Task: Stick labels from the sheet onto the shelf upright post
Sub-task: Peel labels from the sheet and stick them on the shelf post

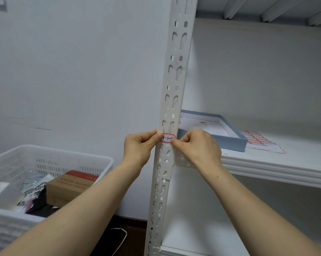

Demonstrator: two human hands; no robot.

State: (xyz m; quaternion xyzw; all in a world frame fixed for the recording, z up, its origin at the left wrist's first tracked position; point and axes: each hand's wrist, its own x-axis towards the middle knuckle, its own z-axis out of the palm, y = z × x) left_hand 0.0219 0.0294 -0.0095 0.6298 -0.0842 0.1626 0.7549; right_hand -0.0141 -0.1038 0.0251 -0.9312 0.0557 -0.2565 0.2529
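– While both hands are on that post, what's the biggest thing around them? Walk me down from there.

– lol ok. Biggest is the white shelf unit point(285, 163) filling the right side, with one board running off to the right. Next is the shelf upright post point(174, 80), a white slotted strip full of keyhole cutouts, standing a bit tilted up the middle of the view. Lower left there's a white plastic basket point(45, 154) with a brown cardboard box point(69, 185) and some bagged stuff lying in it.

– And on the board?

– A shallow blue box point(230, 143) sits just behind the post, open side up. The label sheet point(257, 139) lies flat just beside the box on its right. Can't tell if they touch. It's got rows of red-bordered labels on it.

– Hands?

– The left hand point(139, 145) comes in from the left, fingers curled, thumb pressed on the left end of the label point(168, 138). The right hand point(196, 145) comes from the right, fingers curled too, pinching the label's right end at the post's edge.

– So where's the label exactly?

– It's a small red-bordered one with blue handwriting, lying across the front of the post, just above where the board meets it.
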